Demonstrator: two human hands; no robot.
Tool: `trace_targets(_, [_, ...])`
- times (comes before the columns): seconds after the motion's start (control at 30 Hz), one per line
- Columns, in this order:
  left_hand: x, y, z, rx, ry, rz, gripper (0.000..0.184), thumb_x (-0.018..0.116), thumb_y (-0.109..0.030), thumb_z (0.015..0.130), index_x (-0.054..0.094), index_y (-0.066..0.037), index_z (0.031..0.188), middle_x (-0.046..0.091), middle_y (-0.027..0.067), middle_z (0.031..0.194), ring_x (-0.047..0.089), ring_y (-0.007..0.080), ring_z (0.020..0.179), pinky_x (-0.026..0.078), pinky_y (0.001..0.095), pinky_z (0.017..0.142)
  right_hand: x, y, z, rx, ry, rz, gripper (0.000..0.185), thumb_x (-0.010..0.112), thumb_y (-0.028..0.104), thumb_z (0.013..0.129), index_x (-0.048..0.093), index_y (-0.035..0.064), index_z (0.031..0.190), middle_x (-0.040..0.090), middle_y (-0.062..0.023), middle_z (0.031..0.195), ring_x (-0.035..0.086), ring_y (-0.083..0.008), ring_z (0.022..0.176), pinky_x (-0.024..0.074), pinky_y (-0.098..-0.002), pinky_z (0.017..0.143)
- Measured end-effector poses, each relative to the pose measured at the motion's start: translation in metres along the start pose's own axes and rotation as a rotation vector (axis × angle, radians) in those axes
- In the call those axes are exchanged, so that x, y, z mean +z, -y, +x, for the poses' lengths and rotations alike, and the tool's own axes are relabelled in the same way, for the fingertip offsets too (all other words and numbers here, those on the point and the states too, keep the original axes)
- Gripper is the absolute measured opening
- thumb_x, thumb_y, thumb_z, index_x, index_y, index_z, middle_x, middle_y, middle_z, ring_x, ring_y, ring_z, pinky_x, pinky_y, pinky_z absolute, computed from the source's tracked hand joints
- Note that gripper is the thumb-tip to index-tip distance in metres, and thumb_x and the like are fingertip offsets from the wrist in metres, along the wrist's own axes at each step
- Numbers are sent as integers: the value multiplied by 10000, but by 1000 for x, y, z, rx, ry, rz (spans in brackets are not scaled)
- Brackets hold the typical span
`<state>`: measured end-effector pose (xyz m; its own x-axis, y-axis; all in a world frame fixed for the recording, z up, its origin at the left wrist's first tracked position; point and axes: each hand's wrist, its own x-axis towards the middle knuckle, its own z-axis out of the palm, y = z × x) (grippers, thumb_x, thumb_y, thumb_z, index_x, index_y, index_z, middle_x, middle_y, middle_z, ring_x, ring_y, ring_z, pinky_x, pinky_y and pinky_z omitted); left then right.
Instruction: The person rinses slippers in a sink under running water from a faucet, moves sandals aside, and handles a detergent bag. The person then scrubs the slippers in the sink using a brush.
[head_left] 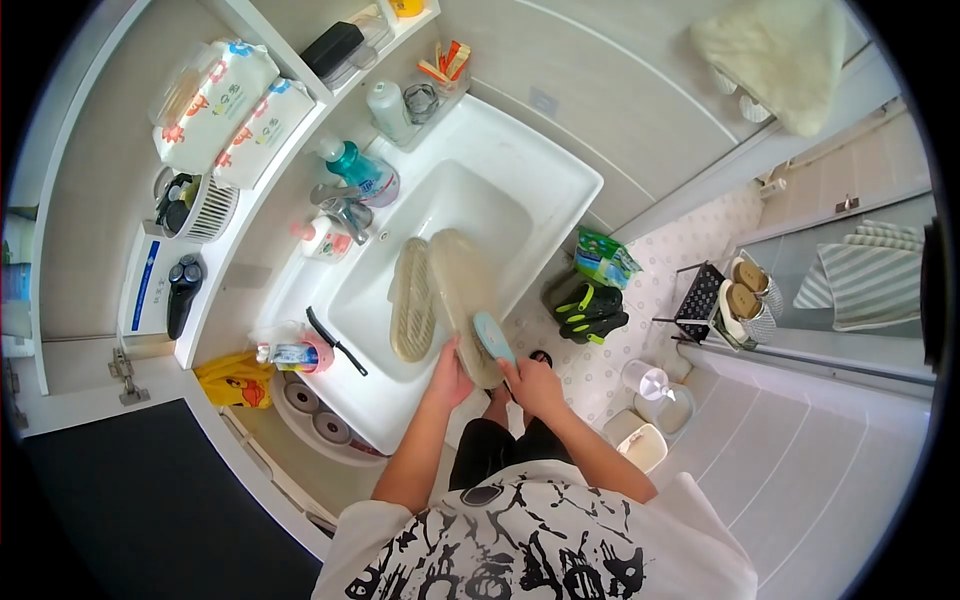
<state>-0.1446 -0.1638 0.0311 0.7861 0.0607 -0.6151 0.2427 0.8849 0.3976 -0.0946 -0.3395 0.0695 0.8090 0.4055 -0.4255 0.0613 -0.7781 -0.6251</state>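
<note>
From where I stand, the shaver [183, 297] is at the far left, upright on the white shelf [211, 318], with soft printed packs [215, 112] higher up. A yellow duck cloth [236, 381] hangs just beside the washbasin [574, 178]. On the basin's near-left edge I see a pink cup [318, 354] holding a tube, and a slim black tool [335, 341] next to it. The metal tap [347, 214] comes next, with a teal bottle [368, 176] close behind.

One tan sole [411, 300], ridged side up, lies inside the basin. Just right of it, the left hand [453, 378] grips the lower end of a second sole [462, 282], slanting over the basin's front edge and blurred towards its upper end. The right hand [535, 387] is closed around a pale blue brush [491, 336], which lies against that second sole.

Beyond, black-and-green shoes [590, 311] sit on the floor near a green packet [605, 258]. Further right, a dark rack [697, 306] stands beside pale shoes [752, 290], with striped cloths [868, 282] at the far right.
</note>
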Motion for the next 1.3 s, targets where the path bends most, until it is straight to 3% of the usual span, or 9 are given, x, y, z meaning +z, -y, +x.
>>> trace_targets(0.17, [41, -32, -5, 66, -70, -36, 702, 422, -531, 996, 378, -42, 1499, 476, 156, 1479, 468, 334, 1356, 377, 494, 1137, -29, 21, 9, -13, 63, 105, 572, 509, 549, 989, 666, 22, 830, 664, -220, 714, 663, -433, 711, 519, -495, 649])
trace_targets(0.37, [56, -55, -4, -15, 241, -87, 763, 528, -530, 920, 383, -51, 1496, 522, 170, 1428, 529, 356, 1297, 434, 512, 1078, -52, 43, -9, -119, 2, -41, 567, 510, 546, 991, 641, 23, 818, 657, -228, 724, 656, -439, 721, 503, -515, 629])
trace_targets(0.47, [57, -41, -12, 38, 100, 12, 782, 516, -545, 913, 378, -44, 1498, 541, 185, 1402, 537, 370, 1287, 436, 534, 1066, -57, 47, 7, -134, -94, -117, 563, 512, 549, 987, 636, 27, 817, 654, -229, 721, 657, -440, 727, 506, -524, 630])
trace_targets(0.63, [79, -49, -31, 8, 255, 7, 806, 514, -568, 900, 377, -46, 1499, 511, 209, 1428, 550, 379, 1267, 443, 548, 1052, -105, 77, 60, -102, -179, -100, 564, 501, 556, 983, 646, 34, 827, 672, -223, 750, 671, -421, 741, 518, -524, 647])
trace_targets(0.67, [76, -53, -27, 14, 292, -22, 811, 515, -570, 896, 375, -48, 1501, 501, 214, 1438, 552, 379, 1266, 446, 547, 1050, -82, 61, 62, -200, -205, -190, 548, 486, 567, 994, 632, 56, 858, 658, -182, 661, 676, -378, 628, 517, -475, 553])
trace_targets(0.8, [61, -53, -17, 93, 224, -122, 845, 524, -575, 872, 354, -58, 1518, 480, 223, 1460, 553, 410, 1254, 470, 557, 1016, -54, 60, 12, -341, -189, -254, 527, 488, 557, 994, 626, 65, 865, 662, -165, 666, 678, -363, 619, 516, -498, 562])
trace_targets(0.97, [53, -43, -27, -24, 424, -73, 894, 516, -603, 857, 313, -73, 1547, 433, 244, 1500, 503, 434, 1305, 415, 547, 1082, -108, 71, 50, -184, -195, -318, 527, 530, 535, 971, 664, 38, 861, 684, -180, 740, 687, -398, 716, 522, -511, 620])
trace_targets(1.17, [50, -50, -17, 79, 169, -126, 961, 598, -564, 792, 304, -49, 1548, 450, 240, 1483, 522, 423, 1292, 479, 534, 1014, -78, 68, 21, -265, -159, -253, 536, 528, 539, 974, 640, 39, 819, 656, -201, 682, 670, -402, 660, 513, -512, 570])
trace_targets(1.3, [69, -55, -24, 110, 262, -45, 937, 607, -513, 785, 314, -39, 1538, 478, 230, 1454, 538, 422, 1274, 499, 561, 976, -77, 67, 15, -199, -123, -188, 553, 480, 540, 1000, 641, 34, 847, 671, -202, 726, 680, -401, 699, 514, -522, 627])
